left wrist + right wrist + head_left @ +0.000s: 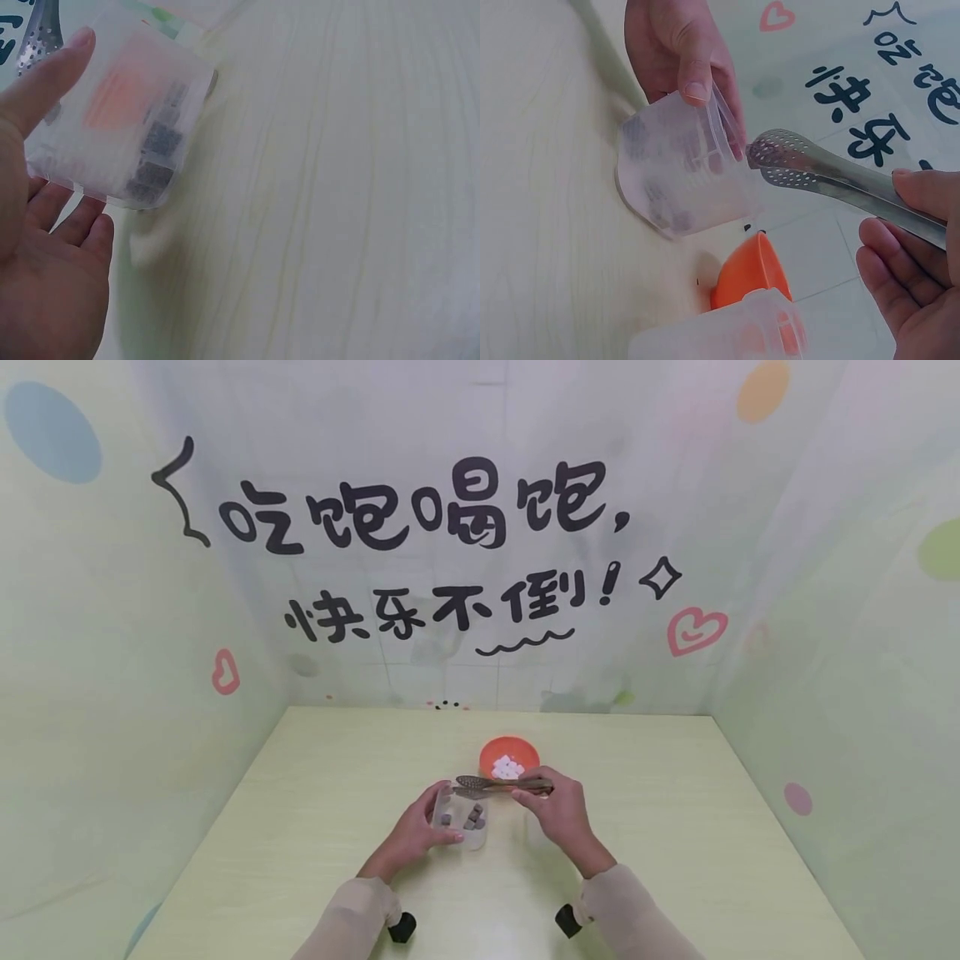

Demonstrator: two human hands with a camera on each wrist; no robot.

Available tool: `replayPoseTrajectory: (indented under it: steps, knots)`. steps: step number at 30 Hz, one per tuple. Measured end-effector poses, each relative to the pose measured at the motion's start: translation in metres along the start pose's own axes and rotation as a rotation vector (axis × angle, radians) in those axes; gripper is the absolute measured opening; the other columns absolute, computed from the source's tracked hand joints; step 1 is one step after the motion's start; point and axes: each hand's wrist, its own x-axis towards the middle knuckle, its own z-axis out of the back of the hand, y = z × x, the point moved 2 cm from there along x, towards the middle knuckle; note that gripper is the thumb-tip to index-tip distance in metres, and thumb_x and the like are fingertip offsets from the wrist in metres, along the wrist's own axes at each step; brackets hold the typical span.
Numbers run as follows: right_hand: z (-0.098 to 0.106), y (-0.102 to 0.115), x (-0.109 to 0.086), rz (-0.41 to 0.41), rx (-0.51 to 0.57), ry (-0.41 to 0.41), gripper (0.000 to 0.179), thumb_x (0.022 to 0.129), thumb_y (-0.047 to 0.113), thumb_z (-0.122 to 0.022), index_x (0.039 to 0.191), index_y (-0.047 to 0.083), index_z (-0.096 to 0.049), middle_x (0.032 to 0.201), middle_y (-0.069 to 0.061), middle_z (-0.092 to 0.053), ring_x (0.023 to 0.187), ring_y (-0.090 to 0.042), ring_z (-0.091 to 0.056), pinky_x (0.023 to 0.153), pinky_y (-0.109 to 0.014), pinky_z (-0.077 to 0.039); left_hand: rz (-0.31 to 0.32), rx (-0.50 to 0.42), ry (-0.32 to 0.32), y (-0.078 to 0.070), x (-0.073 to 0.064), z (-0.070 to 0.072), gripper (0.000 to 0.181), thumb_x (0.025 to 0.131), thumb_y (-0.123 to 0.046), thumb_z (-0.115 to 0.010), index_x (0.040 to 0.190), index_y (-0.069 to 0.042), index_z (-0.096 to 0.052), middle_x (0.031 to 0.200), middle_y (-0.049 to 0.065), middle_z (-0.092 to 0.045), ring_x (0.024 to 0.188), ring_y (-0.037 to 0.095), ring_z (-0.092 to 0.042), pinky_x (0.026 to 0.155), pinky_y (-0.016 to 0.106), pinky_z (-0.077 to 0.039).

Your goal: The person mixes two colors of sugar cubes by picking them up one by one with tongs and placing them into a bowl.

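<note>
My left hand [415,833] grips a translucent plastic container [682,161], thumb on one side and fingers on the other. It is tilted, and several dark grey-brown cubes [161,140] lie inside. In my right hand [564,810] is a pair of metal tongs [847,176] with perforated ends, pinched between thumb and fingers. Their tips point left, at the container's open rim. A small dark piece [753,156] shows at the tips in the right wrist view. Just behind the tongs stands an orange bowl [510,744] with several white cubes [507,767] in it.
A second translucent container [705,334] stands in front of the orange bowl, partly below my right hand. The pale wooden table [337,760] ends at a back wall [420,677] with black lettering, and side walls flank it.
</note>
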Motion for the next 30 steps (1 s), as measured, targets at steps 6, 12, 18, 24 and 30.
replayPoseTrajectory:
  steps: [6,12,18,24,30]
  knots:
    - [0.008,-0.004,0.001,0.036,0.056,-0.068,0.019,0.078,0.007,-0.081,0.095,0.01,-0.073,0.086,0.0,-0.072,0.079,-0.017,-0.069,0.068,-0.028,-0.057,0.012,0.016,0.004,0.001,0.0,-0.001,0.098,0.069,-0.02,-0.089,0.15,-0.012,-0.034,0.149,0.013,-0.041,0.139,0.039,-0.031,0.113,0.052,-0.025]
    - [0.017,-0.008,0.003,0.034,0.097,-0.122,0.019,0.078,0.008,-0.081,0.095,0.01,-0.073,0.086,-0.001,-0.072,0.077,-0.017,-0.069,0.063,-0.026,-0.056,0.009,0.019,0.001,0.001,0.001,0.0,0.098,0.068,-0.02,-0.089,0.15,-0.011,-0.034,0.149,0.013,-0.042,0.138,0.04,-0.032,0.112,0.054,-0.025]
    - [0.024,-0.012,0.006,0.02,0.076,-0.162,0.018,0.079,0.008,-0.081,0.094,0.009,-0.073,0.085,-0.003,-0.072,0.077,-0.018,-0.07,0.062,-0.025,-0.056,0.001,0.012,0.009,0.002,0.002,0.0,0.098,0.069,-0.019,-0.089,0.15,-0.011,-0.034,0.149,0.012,-0.041,0.139,0.04,-0.03,0.112,0.054,-0.024]
    - [0.029,-0.016,0.007,0.042,0.036,-0.19,0.019,0.079,0.009,-0.081,0.096,0.007,-0.072,0.086,-0.005,-0.072,0.076,-0.019,-0.07,0.062,-0.026,-0.057,0.039,0.008,0.014,-0.001,0.001,-0.001,0.1,0.069,-0.023,-0.089,0.151,-0.014,-0.033,0.152,0.01,-0.038,0.141,0.039,-0.027,0.112,0.056,-0.024]
    - [0.032,-0.019,0.009,0.042,0.028,-0.201,0.019,0.079,0.009,-0.081,0.095,0.006,-0.072,0.086,-0.005,-0.072,0.077,-0.02,-0.07,0.062,-0.026,-0.057,0.052,0.01,0.008,0.0,0.001,-0.001,0.099,0.069,-0.024,-0.088,0.151,-0.016,-0.033,0.152,0.009,-0.038,0.14,0.039,-0.028,0.111,0.057,-0.025]
